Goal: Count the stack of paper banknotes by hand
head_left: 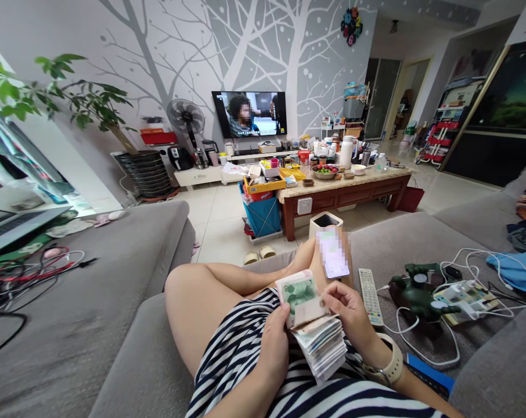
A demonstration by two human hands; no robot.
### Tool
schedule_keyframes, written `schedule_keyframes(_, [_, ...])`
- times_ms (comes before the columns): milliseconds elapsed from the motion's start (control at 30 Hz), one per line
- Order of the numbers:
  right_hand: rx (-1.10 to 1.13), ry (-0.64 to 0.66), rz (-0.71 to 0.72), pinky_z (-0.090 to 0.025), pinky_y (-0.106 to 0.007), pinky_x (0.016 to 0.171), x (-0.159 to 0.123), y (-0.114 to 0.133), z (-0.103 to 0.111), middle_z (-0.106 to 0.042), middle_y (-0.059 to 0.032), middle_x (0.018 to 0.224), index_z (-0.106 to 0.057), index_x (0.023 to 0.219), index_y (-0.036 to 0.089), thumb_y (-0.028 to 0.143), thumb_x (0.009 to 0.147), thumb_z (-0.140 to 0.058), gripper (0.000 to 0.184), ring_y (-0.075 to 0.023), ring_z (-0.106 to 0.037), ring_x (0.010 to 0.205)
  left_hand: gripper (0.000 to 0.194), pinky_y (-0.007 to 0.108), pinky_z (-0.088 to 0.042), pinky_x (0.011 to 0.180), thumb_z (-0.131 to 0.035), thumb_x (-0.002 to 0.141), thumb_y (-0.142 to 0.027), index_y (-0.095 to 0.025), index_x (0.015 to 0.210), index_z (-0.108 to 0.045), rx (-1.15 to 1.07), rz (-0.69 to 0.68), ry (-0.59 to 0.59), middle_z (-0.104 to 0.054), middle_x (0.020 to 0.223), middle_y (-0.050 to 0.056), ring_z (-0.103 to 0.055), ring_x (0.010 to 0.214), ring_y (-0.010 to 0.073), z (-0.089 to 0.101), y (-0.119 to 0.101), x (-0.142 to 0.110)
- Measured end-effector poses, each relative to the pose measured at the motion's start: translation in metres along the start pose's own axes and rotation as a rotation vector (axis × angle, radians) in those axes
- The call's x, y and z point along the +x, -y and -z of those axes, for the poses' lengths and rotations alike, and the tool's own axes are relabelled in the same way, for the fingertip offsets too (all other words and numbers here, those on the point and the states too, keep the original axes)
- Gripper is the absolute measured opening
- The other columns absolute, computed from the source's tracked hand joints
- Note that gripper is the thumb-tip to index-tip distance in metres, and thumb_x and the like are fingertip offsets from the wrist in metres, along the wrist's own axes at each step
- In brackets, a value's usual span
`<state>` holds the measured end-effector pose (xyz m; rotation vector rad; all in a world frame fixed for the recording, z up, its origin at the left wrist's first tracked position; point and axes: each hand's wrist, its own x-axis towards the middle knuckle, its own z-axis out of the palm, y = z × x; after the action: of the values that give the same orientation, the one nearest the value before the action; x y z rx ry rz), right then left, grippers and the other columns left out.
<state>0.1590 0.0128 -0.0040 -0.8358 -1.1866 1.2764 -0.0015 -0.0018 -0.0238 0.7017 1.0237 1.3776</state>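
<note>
1. Being cupped from below by the left hand (274,342), a thick stack of paper banknotes (319,345) is held just above the striped clothing (241,354)
2. The top green note (298,293) is pinched at its edge by the right hand (348,313)
3. A smartphone (332,252) with a blurred screen is seen just beyond both hands
4. A TV remote (371,296) is lying on the sofa (420,244) just right of the right hand, with white cables (424,348) farther right

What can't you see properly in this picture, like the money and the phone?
All in the head view:
Phone screen: covered by blur.
Inner banknotes: hidden by the top notes and left hand.
Jar labels: too small and far away.
Blue book: cut off by the bottom edge.
</note>
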Motion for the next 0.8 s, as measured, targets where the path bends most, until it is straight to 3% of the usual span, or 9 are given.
schedule_keyframes(133, [-0.039, 0.007, 0.015, -0.029, -0.024, 0.048, 0.001, 0.004, -0.002, -0.049, 0.0031, 0.048, -0.06, 0.069, 0.018, 0.063, 0.081, -0.062, 0.046, -0.01, -0.037, 0.046, 0.031, 0.04, -0.048, 0.095, -0.065, 0.075, -0.042, -0.014, 0.08, -0.076, -0.042, 0.001, 0.015, -0.079, 0.088, 0.009, -0.069, 0.096, 0.0289, -0.006, -0.006, -0.004])
schedule_keyframes(367, [-0.037, -0.042, -0.051, -0.031, -0.022, 0.052, 0.006, 0.002, -0.001, -0.046, 0.0053, 0.06, -0.051, 0.067, 0.019, 0.052, 0.071, -0.076, 0.042, -0.0097, -0.038, 0.055, 0.035, 0.044, -0.053, 0.085, -0.067, 0.074, -0.047, -0.015, 0.081, -0.077, 0.001, 0.016, 0.069, -0.078, 0.08, 0.009, -0.071, 0.085, 0.0319, -0.015, -0.02, -0.012])
schedule_keyframes(533, [-0.067, -0.026, -0.072, -0.029, -0.023, 0.05, 0.01, 0.001, -0.002, -0.041, 0.006, 0.058, -0.05, 0.066, 0.019, 0.055, 0.075, -0.07, 0.042, -0.0095, -0.032, 0.053, 0.03, 0.047, -0.054, 0.081, -0.073, 0.063, -0.049, -0.02, 0.071, -0.078, 0.035, 0.005, 0.097, -0.078, 0.078, 0.01, -0.07, 0.087, 0.0367, -0.018, -0.026, -0.01])
schedule_keyframes(800, [-0.117, -0.062, -0.028, -0.029, -0.022, 0.05, 0.012, -0.003, -0.002, -0.04, 0.0053, 0.057, -0.048, 0.061, 0.019, 0.055, 0.075, -0.07, 0.044, -0.01, -0.033, 0.055, 0.032, 0.046, -0.053, 0.083, -0.068, 0.065, -0.051, -0.021, 0.069, -0.077, 0.077, -0.004, 0.042, -0.078, 0.08, 0.01, -0.069, 0.091, 0.0367, -0.019, -0.022, -0.008])
